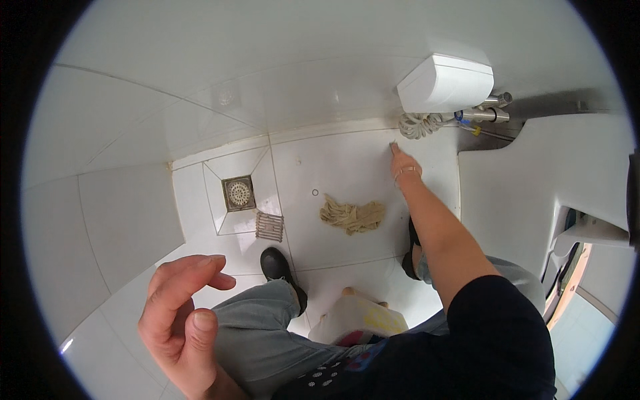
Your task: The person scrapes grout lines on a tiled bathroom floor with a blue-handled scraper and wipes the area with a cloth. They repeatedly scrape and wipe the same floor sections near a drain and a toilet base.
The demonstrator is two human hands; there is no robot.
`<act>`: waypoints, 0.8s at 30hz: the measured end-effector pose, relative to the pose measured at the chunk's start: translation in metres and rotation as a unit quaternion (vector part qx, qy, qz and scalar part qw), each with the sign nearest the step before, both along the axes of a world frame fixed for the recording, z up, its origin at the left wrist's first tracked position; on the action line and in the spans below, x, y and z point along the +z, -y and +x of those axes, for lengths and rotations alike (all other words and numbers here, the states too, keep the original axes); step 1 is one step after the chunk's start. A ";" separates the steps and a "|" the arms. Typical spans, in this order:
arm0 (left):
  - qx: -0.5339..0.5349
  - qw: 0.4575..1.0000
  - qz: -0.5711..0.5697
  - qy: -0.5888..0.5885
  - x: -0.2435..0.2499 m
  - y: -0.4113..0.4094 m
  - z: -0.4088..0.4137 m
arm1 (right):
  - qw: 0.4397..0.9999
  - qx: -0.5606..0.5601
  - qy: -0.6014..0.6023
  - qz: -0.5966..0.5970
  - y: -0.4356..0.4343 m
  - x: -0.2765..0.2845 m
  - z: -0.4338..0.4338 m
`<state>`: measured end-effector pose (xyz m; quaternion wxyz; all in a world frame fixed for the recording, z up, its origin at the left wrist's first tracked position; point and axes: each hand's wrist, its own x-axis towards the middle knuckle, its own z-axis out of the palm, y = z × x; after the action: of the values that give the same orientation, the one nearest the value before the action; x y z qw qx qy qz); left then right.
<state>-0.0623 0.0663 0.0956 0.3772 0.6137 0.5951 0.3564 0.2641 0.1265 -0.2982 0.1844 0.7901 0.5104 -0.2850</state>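
Note:
My left hand is raised at the lower left, fingers curled and thumb apart, with nothing in it. My right arm reaches down to the floor near the wall's foot, and a thin band circles the wrist. The right hand has its fingertips at the tiles, just below a coiled grey hose; whether something small is pinched there cannot be made out. A crumpled tan cloth lies on the white tiled floor. Beside it is a small dark ring.
The floor drain is uncovered, its slotted metal grate lying beside it. A white box and metal valves are on the wall. A white fixture stands at right. My dark shoes flank a low stool.

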 end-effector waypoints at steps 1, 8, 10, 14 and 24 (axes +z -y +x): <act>-0.002 1.000 -0.004 -0.009 0.001 0.001 -0.002 | 1.000 -0.008 -0.007 -0.012 0.016 -0.001 -0.006; -0.029 1.000 -0.004 0.000 -0.008 0.002 -0.002 | 0.999 -0.025 0.016 -0.015 -0.040 -0.011 0.034; -0.011 1.000 -0.009 -0.019 0.001 0.005 -0.004 | 0.999 -0.036 -0.001 -0.033 -0.036 -0.007 0.014; -0.005 0.999 -0.021 -0.034 0.004 0.002 -0.004 | 0.999 0.028 0.013 -0.041 0.002 0.001 0.026; -0.019 0.998 -0.044 -0.046 0.004 0.002 0.004 | 0.999 -0.030 0.005 -0.037 -0.001 -0.010 0.045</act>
<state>-0.0585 0.0639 0.0993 0.3831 0.6231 0.6153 0.2940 0.3094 0.1276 -0.3083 0.2078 0.7990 0.4748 -0.3048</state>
